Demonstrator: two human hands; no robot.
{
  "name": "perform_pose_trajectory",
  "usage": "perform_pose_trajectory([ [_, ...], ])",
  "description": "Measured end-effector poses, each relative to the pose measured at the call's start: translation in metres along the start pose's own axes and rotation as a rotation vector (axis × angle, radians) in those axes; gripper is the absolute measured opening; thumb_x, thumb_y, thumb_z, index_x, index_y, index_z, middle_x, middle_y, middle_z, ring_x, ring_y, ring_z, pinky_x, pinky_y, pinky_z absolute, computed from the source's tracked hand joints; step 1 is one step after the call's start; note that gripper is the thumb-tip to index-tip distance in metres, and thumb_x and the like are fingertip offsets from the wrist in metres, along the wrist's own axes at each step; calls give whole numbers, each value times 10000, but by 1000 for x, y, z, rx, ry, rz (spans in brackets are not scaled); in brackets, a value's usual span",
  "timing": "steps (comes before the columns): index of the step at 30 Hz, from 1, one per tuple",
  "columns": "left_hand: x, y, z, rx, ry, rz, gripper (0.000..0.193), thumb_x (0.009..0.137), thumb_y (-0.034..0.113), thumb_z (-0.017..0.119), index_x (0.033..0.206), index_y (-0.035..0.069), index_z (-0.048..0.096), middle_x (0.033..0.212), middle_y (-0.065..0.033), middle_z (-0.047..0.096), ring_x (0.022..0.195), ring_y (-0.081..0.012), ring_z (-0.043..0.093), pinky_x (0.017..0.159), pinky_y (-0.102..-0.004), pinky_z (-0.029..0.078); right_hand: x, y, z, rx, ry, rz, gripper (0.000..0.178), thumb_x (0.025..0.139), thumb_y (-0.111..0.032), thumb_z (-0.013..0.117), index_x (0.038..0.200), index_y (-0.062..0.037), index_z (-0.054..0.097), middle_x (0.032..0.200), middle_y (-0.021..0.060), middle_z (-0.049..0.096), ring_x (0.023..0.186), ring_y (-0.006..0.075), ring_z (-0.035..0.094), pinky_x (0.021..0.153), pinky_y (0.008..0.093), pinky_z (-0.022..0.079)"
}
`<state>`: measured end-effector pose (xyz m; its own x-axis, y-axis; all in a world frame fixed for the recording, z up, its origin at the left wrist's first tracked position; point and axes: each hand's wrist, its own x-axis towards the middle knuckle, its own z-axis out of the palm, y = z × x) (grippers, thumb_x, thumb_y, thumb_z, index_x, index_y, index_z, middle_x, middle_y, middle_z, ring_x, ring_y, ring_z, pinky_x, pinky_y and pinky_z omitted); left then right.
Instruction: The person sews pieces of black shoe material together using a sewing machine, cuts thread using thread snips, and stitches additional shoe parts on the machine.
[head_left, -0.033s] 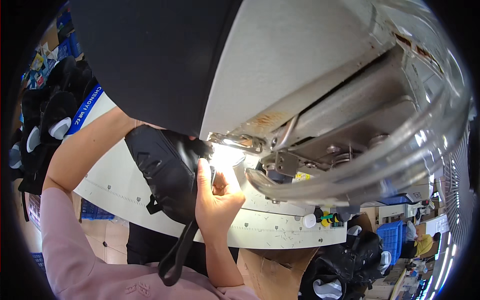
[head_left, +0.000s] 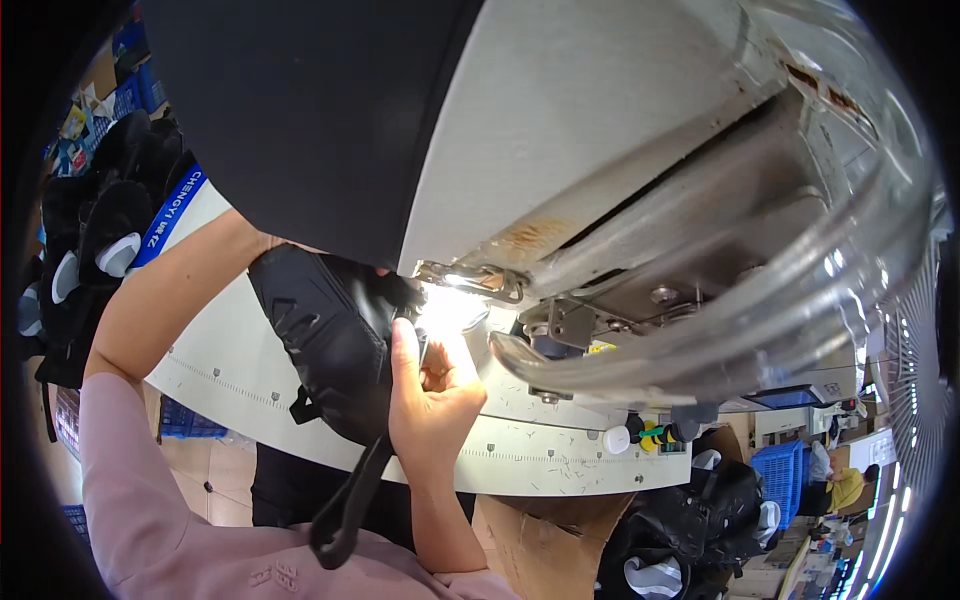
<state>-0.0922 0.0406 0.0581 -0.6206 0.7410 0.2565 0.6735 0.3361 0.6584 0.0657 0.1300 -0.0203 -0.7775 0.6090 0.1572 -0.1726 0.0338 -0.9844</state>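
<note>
A black bag piece [head_left: 325, 345] with a smooth, shiny surface lies on the white machine bed beneath the head of a sewing machine [head_left: 560, 140]. From its lower side a black strap [head_left: 350, 505] dangles in front of my body. My right hand [head_left: 432, 405] is closed, thumb up, pinching the bag's right edge beside the brightly lit stitching spot. Glare hides the needle and what exactly lies under the fingertips. My left forearm [head_left: 185, 285] reaches over the bag's far side. A large dark shape covers most of my left hand, so its fingers are hidden.
A clear curved tube [head_left: 700, 370] sweeps along the machine's right. Small spools [head_left: 650, 436] stand at the table's right end. Black bags [head_left: 690, 530] rest by a cardboard box [head_left: 545, 540], with more black pieces [head_left: 120, 220] at far left. Another person [head_left: 850, 490] sits far right.
The strap's hanging end has swung slightly left. My right hand has shifted very slightly left with the bag's edge still pinched.
</note>
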Motion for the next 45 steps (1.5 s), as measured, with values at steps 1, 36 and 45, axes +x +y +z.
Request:
perform_pose_trajectory([
  [1, -2, -4, -2, 0, 35, 2, 123, 843, 178, 692, 802, 63, 701, 762, -3, 667, 720, -144, 599, 670, -262, 447, -6, 0, -6, -81, -35, 74, 131, 899, -93, 660, 898, 20, 596, 709, -26, 536, 638, 20, 449, 548, 180, 359],
  [36, -52, 23, 37, 43, 14, -47, 232, 867, 192, 523, 842, -24, 606, 717, -178, 609, 706, -344, 597, 673, -420, 442, -12, 0, -52, -269, -214, -279, 329, 864, -137, 703, 1121, 20, 570, 829, 77, 653, 746, 107, 590, 706, 247, 470],
  [45, -48, 30, 28, 9, 16, -45, 197, 863, 129, 522, 875, -41, 619, 766, -195, 629, 715, -352, 599, 672, -413, 447, 0, -7, -50, -290, -189, -276, 391, 837, -144, 714, 1187, -11, 601, 710, -7, 501, 667, 71, 434, 633, 214, 382],
])
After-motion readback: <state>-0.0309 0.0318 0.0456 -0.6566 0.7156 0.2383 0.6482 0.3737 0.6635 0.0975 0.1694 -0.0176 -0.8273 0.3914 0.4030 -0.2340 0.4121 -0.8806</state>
